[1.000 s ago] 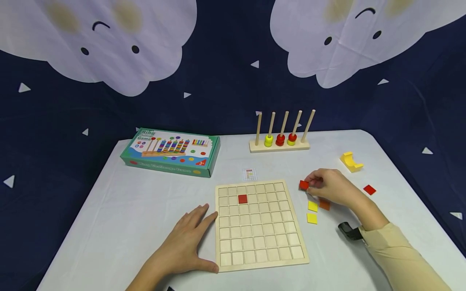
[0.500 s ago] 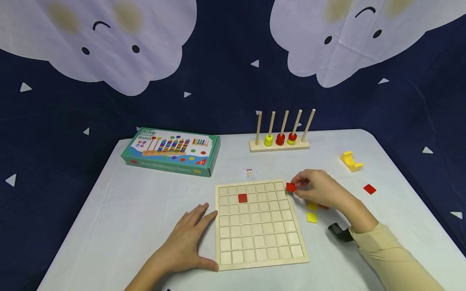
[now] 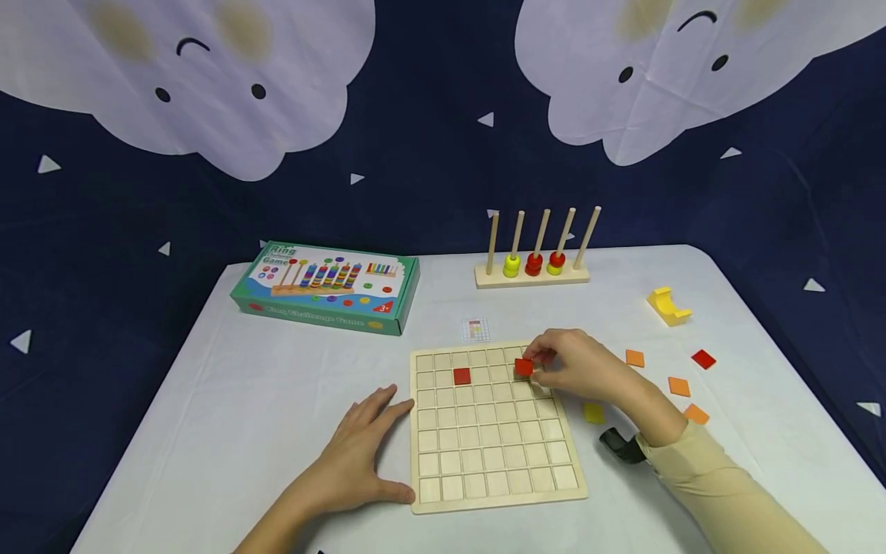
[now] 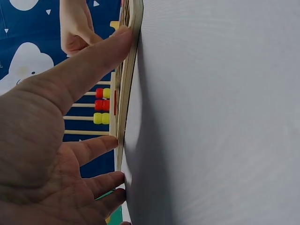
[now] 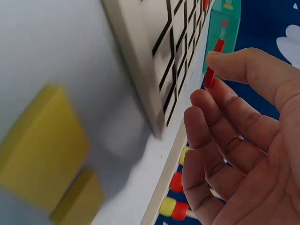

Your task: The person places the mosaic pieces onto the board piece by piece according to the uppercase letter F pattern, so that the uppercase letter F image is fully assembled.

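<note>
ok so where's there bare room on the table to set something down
Bare: the white tabletop between the green box and the left hand, and the gap between that box and the peg stand. Crowded: right of the grid board, around the right hand, with yellow tiles and orange tiles.

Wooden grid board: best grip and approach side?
Probably the left rim of the wooden grid board, from its left: it lies flat with a straight edge that the left hand touches. The right hand holds a red tile over the upper right, so avoid that corner.
</note>
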Tool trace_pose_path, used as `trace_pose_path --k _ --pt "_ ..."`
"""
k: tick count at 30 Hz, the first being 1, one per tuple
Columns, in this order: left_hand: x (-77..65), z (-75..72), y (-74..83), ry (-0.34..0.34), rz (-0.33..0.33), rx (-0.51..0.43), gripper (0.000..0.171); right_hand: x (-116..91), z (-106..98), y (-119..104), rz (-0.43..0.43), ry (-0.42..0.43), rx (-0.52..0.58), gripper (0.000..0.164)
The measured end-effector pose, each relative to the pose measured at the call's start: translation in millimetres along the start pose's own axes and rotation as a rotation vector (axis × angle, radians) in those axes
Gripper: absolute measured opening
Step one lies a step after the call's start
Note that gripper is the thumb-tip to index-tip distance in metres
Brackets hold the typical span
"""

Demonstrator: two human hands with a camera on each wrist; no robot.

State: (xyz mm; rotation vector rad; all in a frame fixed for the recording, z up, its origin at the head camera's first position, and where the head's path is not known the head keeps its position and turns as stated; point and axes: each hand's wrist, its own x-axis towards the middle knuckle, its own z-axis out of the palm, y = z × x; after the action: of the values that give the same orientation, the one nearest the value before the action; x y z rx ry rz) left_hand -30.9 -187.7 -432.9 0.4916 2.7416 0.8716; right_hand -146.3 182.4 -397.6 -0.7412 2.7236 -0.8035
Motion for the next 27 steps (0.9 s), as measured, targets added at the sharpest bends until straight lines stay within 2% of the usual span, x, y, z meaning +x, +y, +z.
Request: trace_pose_path --k 13,27 --pt "-0.2 -1.5 1.1 -0.009 -0.019 -0.042 0.117 15 18 -22 -0.08 -0.034 -0.027 0.02" --pt "-0.2 -0.9 1.5 -0.005 -0.027 -0.035 0.116 32 27 -29 -0.075 -0.058 -0.066 0.021"
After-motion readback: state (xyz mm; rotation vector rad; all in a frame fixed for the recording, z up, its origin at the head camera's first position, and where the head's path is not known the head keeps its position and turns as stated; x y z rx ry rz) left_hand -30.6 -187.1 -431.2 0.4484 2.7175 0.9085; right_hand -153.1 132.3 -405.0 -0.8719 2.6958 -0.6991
